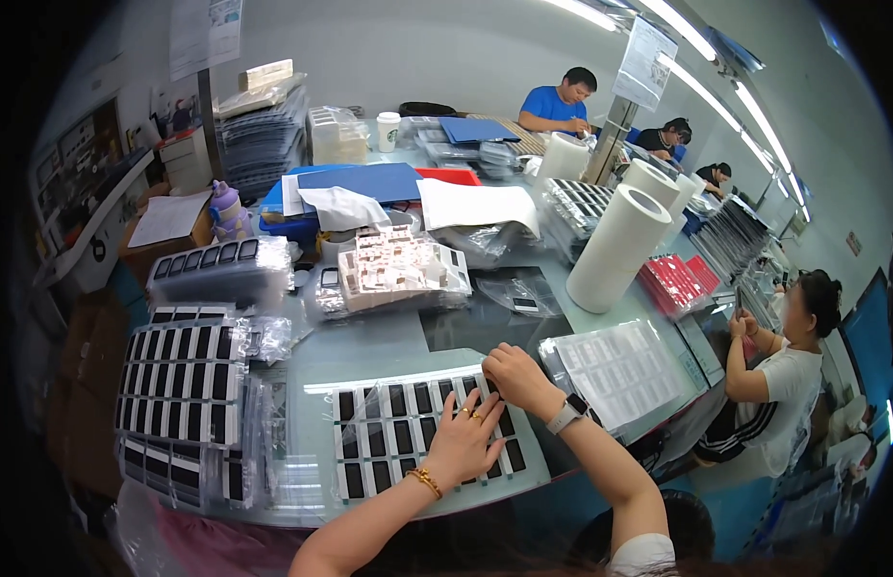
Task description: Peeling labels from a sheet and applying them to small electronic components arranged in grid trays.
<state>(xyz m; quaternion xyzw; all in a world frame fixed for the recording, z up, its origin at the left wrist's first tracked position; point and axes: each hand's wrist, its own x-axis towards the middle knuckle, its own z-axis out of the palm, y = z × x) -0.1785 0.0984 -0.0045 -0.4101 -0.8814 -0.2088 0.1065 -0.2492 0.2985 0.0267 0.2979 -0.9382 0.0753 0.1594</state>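
Note:
A sheet of black rectangular pieces [400, 438] in rows with pale borders lies on the glass-topped table in front of me. My left hand [464, 440] rests flat on it with fingers spread, rings on the fingers and a gold bracelet at the wrist. By the sheet's upper right corner is my right hand [516, 377], its fingers bent and pressed together; what they hold, if anything, is hidden. A watch [567, 413] is on that wrist. A wrinkled clear film [363, 409] shows over the sheet's left part.
Stacked trays of black pieces [182, 380] stand at left. Beyond are a pile of small pale parts [393, 264] and white rolls [619, 248]. A film-covered stack [619, 373] lies at right. A seated person [778, 365] is nearby; others work farther back.

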